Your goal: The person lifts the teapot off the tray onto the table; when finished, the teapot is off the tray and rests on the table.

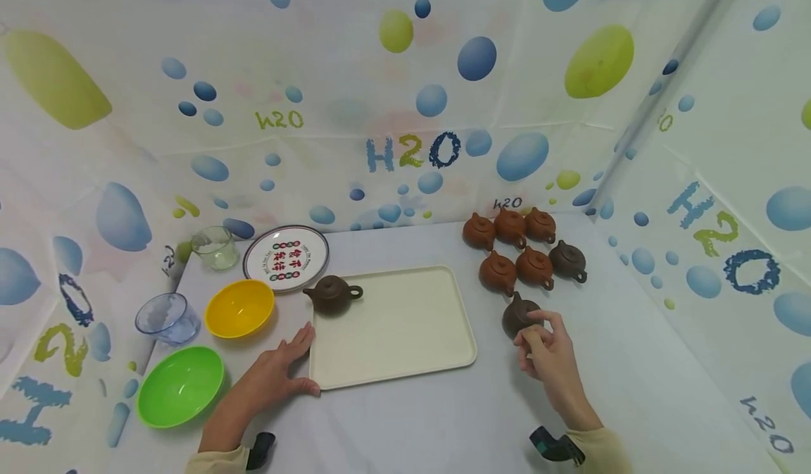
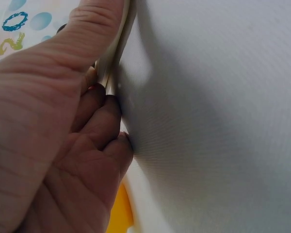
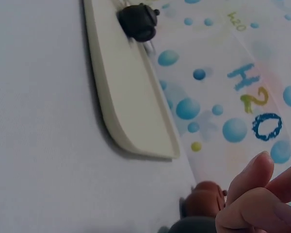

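The left hand [image 1: 279, 368] rests at the near left corner of a cream rectangular tray [image 1: 399, 333]. Its fingers lie along the left edge and its thumb is at the front corner; the left wrist view shows fingertips by the tray's side. A dark brown teapot [image 1: 332, 295] sits in the tray's far left corner, handle to the right. The right hand [image 1: 550, 354] is over the near right side of another dark teapot [image 1: 516, 314], index finger and thumb spread apart. That teapot's handle is hidden. In the right wrist view, its dark top [image 3: 191, 226] shows below bent fingers [image 3: 252, 179].
Behind the right hand stand several reddish-brown teapots [image 1: 497, 272] and another dark teapot [image 1: 567, 260]. On the left are a green bowl [image 1: 180, 387], a yellow bowl [image 1: 239, 310], a bluish glass [image 1: 167, 317], a clear glass [image 1: 215, 247] and a printed plate [image 1: 253, 259].
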A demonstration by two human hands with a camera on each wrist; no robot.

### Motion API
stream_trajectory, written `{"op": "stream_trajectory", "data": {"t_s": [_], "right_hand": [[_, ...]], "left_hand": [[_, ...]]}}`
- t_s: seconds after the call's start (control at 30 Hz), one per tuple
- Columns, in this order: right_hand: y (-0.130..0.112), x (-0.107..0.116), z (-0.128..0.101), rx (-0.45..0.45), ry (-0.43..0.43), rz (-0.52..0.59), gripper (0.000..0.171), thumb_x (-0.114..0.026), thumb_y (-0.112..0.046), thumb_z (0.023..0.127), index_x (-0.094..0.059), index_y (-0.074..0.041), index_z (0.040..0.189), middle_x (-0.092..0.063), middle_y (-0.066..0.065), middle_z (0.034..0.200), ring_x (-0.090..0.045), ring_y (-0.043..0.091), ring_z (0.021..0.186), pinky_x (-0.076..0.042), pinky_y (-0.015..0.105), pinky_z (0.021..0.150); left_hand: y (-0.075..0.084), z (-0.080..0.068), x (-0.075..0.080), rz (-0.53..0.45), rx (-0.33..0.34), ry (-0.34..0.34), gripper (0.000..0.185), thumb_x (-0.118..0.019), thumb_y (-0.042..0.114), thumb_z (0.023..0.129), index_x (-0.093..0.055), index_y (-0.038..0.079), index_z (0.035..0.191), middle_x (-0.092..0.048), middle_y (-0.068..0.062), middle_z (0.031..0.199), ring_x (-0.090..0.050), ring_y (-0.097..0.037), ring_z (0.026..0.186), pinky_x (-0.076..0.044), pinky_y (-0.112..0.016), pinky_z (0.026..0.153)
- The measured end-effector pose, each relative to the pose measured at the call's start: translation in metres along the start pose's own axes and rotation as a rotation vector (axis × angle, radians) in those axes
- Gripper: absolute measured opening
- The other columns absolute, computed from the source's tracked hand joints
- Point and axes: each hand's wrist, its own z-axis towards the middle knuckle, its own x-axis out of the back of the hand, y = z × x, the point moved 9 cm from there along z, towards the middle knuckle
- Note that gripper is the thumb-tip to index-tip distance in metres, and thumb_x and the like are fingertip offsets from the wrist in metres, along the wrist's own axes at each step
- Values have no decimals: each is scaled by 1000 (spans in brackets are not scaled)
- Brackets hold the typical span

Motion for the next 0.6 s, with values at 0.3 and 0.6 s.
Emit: {"op": "stream_trajectory", "data": {"t_s": [0.3,0.6], "right_hand": [[-11,-57,13,36,-85,53,36,-47,-5,108,-42,-7,143,-68,3,87,-59,12,60,-50,21,52],[-27,-120,29,69,-212,98,35,-50,-3,106,-48,-5,140,-68,8,88,-59,15,57,-39,19,46]], "left_hand": [[-1,-2,2,-4,-2,8,116,-95,46,72,-40,0,163,-38,-24,169,-45,-68,141,-43,-71,117],[-1,-2,0,-22,5,9,116,-95,46,72,-39,1,164,-37,-23,170,-43,-68,143,-40,-71,119]]}}
